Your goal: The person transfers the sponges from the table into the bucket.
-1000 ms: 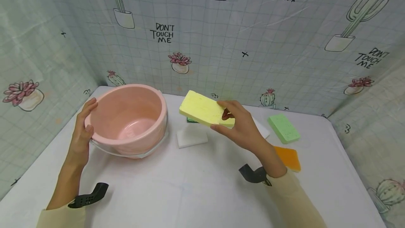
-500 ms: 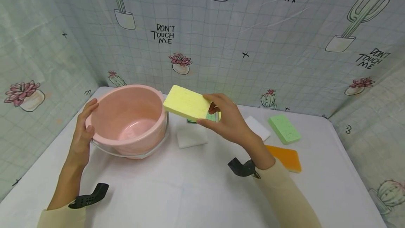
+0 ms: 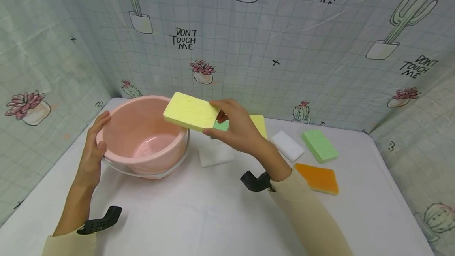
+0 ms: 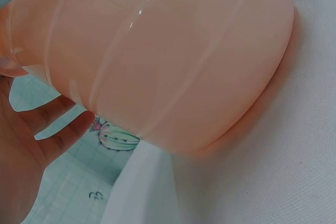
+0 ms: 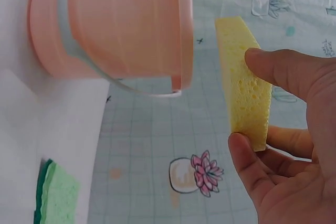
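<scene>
A pale yellow sponge is up in the air, pinched by its right end between the thumb and fingers of my right hand. Its left end overlaps the right rim of the pink bucket in the head view. From the right wrist, the sponge appears beside the bucket's mouth, apart from it. My left hand holds the bucket's left rim, thumb and forefinger at the edge. Other fingers of that hand lie against the outer wall in the left wrist view. The bucket's visible inside holds nothing.
White pads lie on the white table, one right of the bucket, another farther right. A green sponge and an orange sponge lie at right. Behind my right hand are a partly hidden green sponge and a yellow piece.
My right hand has carried the yellow sponge leftward and slightly up, to the bucket's right rim. More of the things behind the right arm now shows. The left hand and bucket have stayed put.
</scene>
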